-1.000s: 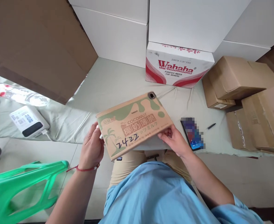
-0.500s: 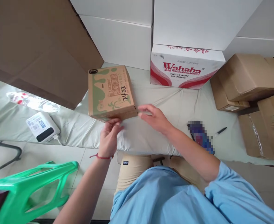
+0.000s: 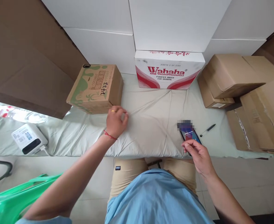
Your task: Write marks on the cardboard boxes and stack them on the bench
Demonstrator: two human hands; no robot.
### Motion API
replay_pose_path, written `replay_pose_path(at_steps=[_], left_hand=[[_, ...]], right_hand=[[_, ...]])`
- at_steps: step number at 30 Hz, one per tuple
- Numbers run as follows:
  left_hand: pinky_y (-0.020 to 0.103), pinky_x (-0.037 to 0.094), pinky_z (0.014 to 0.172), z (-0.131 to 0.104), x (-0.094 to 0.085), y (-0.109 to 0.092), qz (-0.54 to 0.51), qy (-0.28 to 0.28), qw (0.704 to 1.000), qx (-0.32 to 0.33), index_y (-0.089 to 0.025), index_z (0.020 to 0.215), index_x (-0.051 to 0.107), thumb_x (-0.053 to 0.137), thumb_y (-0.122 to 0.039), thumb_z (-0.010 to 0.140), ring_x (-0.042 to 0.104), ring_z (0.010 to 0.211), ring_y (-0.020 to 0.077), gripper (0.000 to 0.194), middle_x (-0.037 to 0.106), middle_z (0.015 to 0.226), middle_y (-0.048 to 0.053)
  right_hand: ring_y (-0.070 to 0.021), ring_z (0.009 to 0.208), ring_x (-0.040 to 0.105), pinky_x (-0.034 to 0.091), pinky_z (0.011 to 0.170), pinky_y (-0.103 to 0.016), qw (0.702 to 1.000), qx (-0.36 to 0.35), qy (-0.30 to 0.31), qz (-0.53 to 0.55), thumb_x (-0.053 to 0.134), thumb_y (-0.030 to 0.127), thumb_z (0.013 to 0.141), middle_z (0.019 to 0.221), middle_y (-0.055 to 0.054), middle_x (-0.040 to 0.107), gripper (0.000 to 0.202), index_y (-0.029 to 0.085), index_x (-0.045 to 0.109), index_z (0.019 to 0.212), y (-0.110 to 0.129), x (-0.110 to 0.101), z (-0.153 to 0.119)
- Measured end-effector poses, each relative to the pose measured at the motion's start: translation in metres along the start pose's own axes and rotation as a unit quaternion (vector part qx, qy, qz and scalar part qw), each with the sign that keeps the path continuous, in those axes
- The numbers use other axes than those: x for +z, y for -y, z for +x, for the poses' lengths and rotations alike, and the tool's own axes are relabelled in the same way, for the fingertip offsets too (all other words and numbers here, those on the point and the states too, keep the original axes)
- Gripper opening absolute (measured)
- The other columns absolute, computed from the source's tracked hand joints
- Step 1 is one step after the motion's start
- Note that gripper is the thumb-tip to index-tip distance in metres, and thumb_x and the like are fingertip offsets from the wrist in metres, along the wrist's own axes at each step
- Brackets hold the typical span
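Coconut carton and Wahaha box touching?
Apart. The head view shows a strip of pale cloth between the right side of the coconut carton and the left edge of the Wahaha box.

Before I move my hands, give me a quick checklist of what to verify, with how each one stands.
1. Coconut box resting on the cloth: ok.
2. Left hand off that box: cannot tell; its knuckles are right at the near corner.
3. Right hand clear of the phone: not ok, it covers the lower end.
4. Phone screen lit: ok.
5. Pen apart from the phone: ok, to its right.
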State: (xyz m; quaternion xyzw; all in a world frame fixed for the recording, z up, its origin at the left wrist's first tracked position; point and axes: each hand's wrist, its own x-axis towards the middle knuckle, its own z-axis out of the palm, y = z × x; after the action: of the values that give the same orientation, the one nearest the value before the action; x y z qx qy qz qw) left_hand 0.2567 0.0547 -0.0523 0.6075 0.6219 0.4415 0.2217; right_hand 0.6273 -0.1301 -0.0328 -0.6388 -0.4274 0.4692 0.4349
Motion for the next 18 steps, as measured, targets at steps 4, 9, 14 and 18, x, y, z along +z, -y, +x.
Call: replay_pose_path(at_steps=[4,9,14,18], left_hand=[[0.069,0.009,0.136,0.027,0.001,-0.009,0.134,0.184,0.954,0.196,-0.021,0.084,0.072,0.06,-0.02,0.09,0.045,0.159,0.0364,0.013,0.075,0.131,0.015],[0.061,0.016,0.138,0.081,-0.017,0.002,0.026,0.215,0.969,0.122,-0.024,0.072,0.067,0.064,-0.002,0.077,0.063,0.144,0.0281,0.023,0.079,0.098,0.007],[0.054,0.01,0.139,0.098,-0.042,0.01,-0.029,0.202,0.978,0.036,-0.017,0.072,0.065,0.062,0.016,0.077,0.068,0.131,0.0151,0.034,0.073,0.085,-0.003],[0.055,0.001,0.138,0.101,-0.056,0.017,0.01,0.211,0.976,0.052,-0.016,0.078,0.067,0.055,0.019,0.079,0.066,0.133,0.0104,0.038,0.075,0.089,-0.008]], right_hand=[[-0.0162,0.074,0.063,0.053,0.069,-0.028,0.999,-0.021,-0.012,-0.038,0.073,0.06,0.095,0.086,-0.005,0.074,0.038,0.022,0.078,0.091,0.001,-0.015,-0.004],[-0.017,0.072,0.064,0.054,0.067,-0.028,0.997,-0.048,-0.01,-0.066,0.07,0.059,0.097,0.087,-0.006,0.076,0.039,0.022,0.077,0.089,0.007,-0.017,-0.009],[-0.0188,0.07,0.066,0.055,0.065,-0.03,0.994,-0.056,-0.013,-0.094,0.068,0.062,0.096,0.086,-0.006,0.078,0.041,0.023,0.076,0.086,0.004,-0.018,-0.015],[-0.0184,0.071,0.067,0.056,0.068,-0.029,0.993,-0.055,-0.02,-0.101,0.068,0.06,0.098,0.088,-0.006,0.078,0.039,0.023,0.077,0.088,0.003,-0.019,-0.018]])
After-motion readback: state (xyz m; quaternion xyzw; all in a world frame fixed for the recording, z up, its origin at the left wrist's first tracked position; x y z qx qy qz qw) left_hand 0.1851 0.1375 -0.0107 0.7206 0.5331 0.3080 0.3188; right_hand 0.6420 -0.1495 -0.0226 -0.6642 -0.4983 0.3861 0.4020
